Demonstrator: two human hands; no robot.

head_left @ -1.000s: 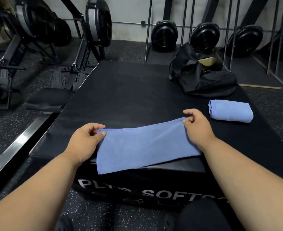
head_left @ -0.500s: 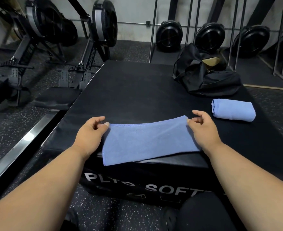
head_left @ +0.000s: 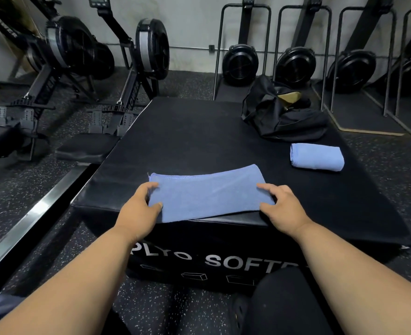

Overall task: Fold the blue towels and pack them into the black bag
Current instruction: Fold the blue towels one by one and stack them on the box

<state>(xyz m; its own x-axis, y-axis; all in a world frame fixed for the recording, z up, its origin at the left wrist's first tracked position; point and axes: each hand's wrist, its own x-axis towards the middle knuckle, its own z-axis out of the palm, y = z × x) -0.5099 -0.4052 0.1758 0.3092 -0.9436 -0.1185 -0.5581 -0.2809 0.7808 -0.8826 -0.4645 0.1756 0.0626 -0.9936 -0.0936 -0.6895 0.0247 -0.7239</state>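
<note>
A blue towel (head_left: 209, 192), folded into a long strip, lies across the near edge of the black plyo box (head_left: 194, 139), its front edge hanging slightly over. My left hand (head_left: 139, 209) grips the strip's left end, thumb on top. My right hand (head_left: 280, 206) pinches the right end, index finger lying over the cloth. A second blue towel (head_left: 316, 157), folded into a small bundle, sits on the box to the right. Behind that bundle, at the far right corner, the black bag (head_left: 284, 117) slumps open, something tan showing inside.
Rowing machines (head_left: 132, 68) stand on the floor to the left, with more stored upright along the back wall (head_left: 296, 66). A metal rail (head_left: 30, 218) runs along the floor at left. My dark-clad knee (head_left: 284, 303) is below the box front.
Both hands slid from the towel's far corners down to the middle of its ends. The towel now lies flatter and farther onto the box.
</note>
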